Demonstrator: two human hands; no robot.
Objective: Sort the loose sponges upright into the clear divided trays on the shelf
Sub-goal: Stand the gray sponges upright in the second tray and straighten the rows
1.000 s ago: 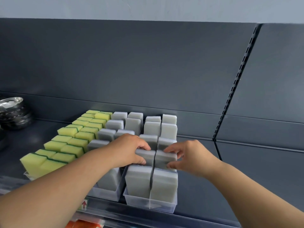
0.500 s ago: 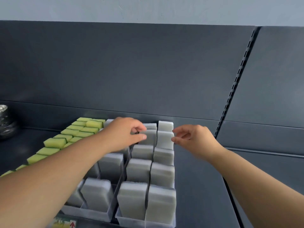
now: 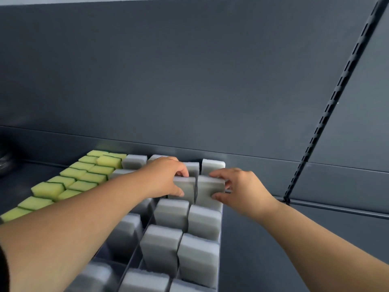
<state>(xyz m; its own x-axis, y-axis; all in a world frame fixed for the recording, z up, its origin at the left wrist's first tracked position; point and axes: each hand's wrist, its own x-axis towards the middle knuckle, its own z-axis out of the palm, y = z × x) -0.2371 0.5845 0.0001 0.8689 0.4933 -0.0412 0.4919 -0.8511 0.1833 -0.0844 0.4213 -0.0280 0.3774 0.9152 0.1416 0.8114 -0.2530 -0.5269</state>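
Several grey sponges stand upright in clear divided trays [image 3: 220, 209] on the dark shelf. My left hand [image 3: 166, 178] grips a grey sponge [image 3: 186, 187] in the second row from the back of the right tray, thumb in front and fingers over its top. My right hand [image 3: 240, 189] grips the neighbouring grey sponge [image 3: 210, 189] from its right side. Both sponges stand side by side, touching. Yellow-green sponges [image 3: 73, 180] fill the trays to the left.
The dark back panel [image 3: 189, 91] rises just behind the last sponge row [image 3: 212, 165]. A slotted upright [image 3: 328, 106] runs diagonally at the right, with bare shelf [image 3: 252, 249] beside the trays. Something metallic shows dimly at the far left edge [image 3: 3, 161].
Both hands have moved from the front rows toward the back of the right tray. They now hold a pair of sponges in the second row from the back. The camera has leaned in closer.
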